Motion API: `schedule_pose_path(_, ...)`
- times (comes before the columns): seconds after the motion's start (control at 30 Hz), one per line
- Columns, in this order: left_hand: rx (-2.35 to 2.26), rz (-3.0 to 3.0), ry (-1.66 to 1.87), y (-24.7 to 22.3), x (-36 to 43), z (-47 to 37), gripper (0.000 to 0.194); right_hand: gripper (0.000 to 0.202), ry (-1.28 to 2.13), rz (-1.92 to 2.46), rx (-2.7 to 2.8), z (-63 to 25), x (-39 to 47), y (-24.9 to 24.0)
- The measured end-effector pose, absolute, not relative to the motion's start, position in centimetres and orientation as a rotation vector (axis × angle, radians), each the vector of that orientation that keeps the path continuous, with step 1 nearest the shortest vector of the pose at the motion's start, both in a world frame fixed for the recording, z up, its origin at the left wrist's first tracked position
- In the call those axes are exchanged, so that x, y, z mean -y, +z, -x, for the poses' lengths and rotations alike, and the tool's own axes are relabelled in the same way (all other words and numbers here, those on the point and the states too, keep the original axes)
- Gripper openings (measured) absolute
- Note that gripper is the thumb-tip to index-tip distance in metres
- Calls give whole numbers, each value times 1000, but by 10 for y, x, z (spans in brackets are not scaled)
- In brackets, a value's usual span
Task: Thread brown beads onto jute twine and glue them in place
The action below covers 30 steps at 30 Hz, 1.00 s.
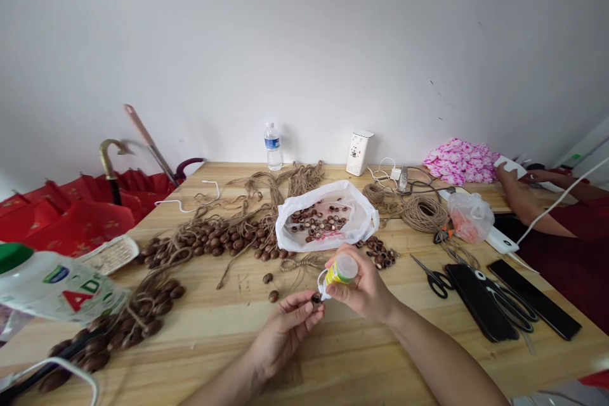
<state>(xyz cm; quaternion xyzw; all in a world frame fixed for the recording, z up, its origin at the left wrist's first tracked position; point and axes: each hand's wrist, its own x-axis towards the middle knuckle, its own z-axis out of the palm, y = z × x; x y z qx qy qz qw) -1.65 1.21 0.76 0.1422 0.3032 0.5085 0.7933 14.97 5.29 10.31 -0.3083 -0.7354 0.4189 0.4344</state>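
My left hand (288,328) pinches a brown nut shell (316,299), its hollow side showing dark, between thumb and fingertips. In my right hand (368,290) is a small glue bottle (340,271) with a yellow-green label, tipped nozzle-down. The white nozzle meets the shell's opening; whether glue is flowing out I cannot tell. Just beyond my hands stands a white plastic bag (328,246), its rim rolled open, with shell pieces inside. More half shells (379,254) lie to its right. Two loose round nuts (273,296) rest left of the bottle.
Nuts strung on twine (214,238) spread across the left side. A large white bottle (61,285) stands at left front. Scissors (435,278), a black phone (535,298) and twine coils (425,212) lie right. Another person's hand (516,187) works at far right.
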Motion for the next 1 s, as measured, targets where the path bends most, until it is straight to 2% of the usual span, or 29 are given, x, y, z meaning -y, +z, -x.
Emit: schedule_pose_path(1.0, -653, -320, 1096, 6, -13, 16, 21, 29, 1028, 744, 1889, -148, -49, 100)
